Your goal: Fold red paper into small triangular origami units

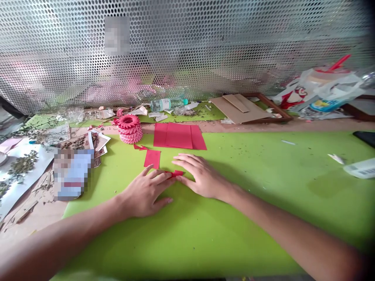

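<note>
A small folded piece of red paper [178, 173] lies on the green tabletop between my hands. My left hand [146, 193] rests palm down with its fingers spread, and its fingertips press on the left end of that piece. From the other side, the thumb of my right hand [202, 175] touches the piece's right end, while its other fingers stretch out above it. Just beyond my left fingers is a flat red paper rectangle [152, 158]. Small folded red bits [140, 147] lie next to it. Larger red sheets [179, 136] overlap farther back.
Back left stands a ring-shaped stack of pink folded paper [130, 128]. Photos [101, 142] and dried plant scraps [23, 162] clutter the left. A plastic bottle [168, 104], brown boards [240, 109] and plastic bags [319, 93] line the perforated metal panel [187, 47].
</note>
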`<state>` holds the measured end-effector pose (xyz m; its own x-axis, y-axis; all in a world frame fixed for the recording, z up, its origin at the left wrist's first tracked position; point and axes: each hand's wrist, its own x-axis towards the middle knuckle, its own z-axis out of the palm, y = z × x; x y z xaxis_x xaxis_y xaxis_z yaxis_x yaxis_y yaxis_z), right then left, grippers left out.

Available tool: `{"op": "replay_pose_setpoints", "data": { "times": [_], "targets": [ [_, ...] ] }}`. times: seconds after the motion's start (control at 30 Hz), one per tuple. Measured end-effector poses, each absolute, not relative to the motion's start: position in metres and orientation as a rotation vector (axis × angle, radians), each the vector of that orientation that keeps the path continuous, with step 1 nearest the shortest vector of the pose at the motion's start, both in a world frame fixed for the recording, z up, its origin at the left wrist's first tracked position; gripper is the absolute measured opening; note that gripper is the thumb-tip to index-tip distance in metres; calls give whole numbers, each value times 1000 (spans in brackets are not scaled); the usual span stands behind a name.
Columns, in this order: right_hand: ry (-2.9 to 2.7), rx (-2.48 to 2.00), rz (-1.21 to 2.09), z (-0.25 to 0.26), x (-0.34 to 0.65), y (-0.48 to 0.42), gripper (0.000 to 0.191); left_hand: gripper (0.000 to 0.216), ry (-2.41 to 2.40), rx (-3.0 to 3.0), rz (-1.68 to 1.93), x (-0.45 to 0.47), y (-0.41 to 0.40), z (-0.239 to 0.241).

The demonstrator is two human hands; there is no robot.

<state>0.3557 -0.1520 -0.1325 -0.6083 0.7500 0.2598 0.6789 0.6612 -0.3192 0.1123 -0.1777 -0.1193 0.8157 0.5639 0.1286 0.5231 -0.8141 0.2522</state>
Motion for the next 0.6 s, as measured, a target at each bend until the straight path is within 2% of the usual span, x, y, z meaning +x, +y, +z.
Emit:
{"op": "replay_pose_setpoints", "data": {
  "times": [0.27, 0.37, 0.47, 0.6],
  "targets": [
    [-2359, -930, 450, -133, 348, -150, 6, 46, 1047, 2759, 494, 113, -173, -122],
    [-2348, -852, 430, -130, 345, -151, 7, 44, 1105, 2693, 557, 114, -169, -124],
    [-2349, -767, 416, -125, 344, -154, 6, 28, 1135, 2570, 636, 114, -166, -126],
    [-2250, -824, 560, -118, 342, -159, 6, 16, 1038, 2268, 797, 115, -164, -124]
  ]
}}
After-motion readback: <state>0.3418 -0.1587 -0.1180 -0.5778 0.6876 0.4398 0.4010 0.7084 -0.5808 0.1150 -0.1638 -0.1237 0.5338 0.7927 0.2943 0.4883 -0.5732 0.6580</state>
